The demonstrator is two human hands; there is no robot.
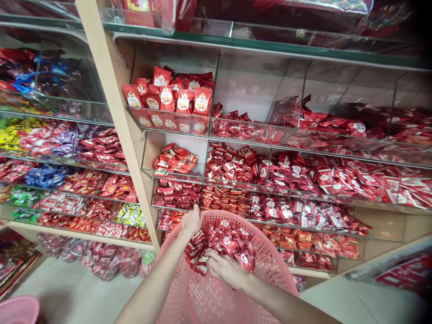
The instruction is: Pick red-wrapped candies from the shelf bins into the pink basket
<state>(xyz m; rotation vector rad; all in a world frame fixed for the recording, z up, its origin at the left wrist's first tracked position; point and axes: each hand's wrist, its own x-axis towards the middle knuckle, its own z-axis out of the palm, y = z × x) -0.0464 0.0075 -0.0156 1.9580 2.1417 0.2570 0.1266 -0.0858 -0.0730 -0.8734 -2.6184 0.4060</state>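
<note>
A pink perforated plastic basket (270, 265) is tilted toward the shelves in front of me, with a heap of small red snack packets (229, 243) inside it. My left hand (191, 220) grips the basket's far left rim, fingers curled over the edge. My right hand (225, 269) is inside the basket at the bottom of the heap, fingers curled among the red packets and closed on some of them.
Glass-fronted shelf bins (236, 135) hold red packets in several rows. A wooden upright (116, 112) divides them from bins of mixed coloured sweets (50, 144) on the left. Another pink basket (16, 310) sits at the bottom left on the pale floor.
</note>
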